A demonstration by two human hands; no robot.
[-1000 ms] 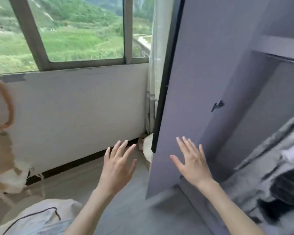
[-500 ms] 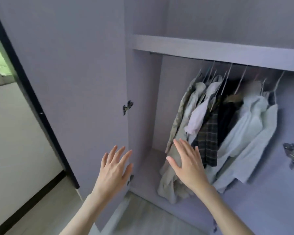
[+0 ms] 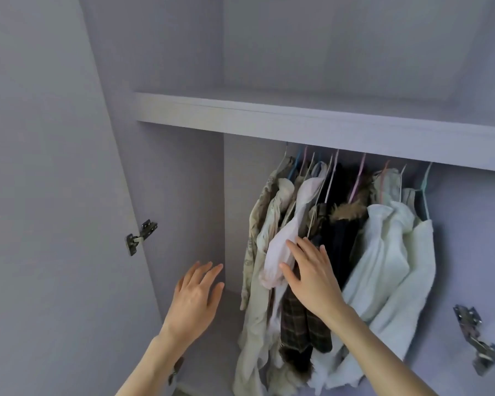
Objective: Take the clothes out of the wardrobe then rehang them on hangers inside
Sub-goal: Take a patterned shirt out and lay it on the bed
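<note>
Inside the open wardrobe (image 3: 183,172), soft, light-looking shirts and coats (image 3: 320,252) hang lengthwise downward on hangers (image 3: 357,181) at about two o'clock, probably best lifted by the hanger hooks, while the right hand (image 3: 312,275), fingers straight, touches a pale sleeve (image 3: 280,252) and the left hand (image 3: 195,298) hovers relaxed, grasping nothing.

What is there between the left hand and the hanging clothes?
Nothing: in the head view only bare wardrobe back wall shows between the left hand and the leftmost beige garment.
</note>
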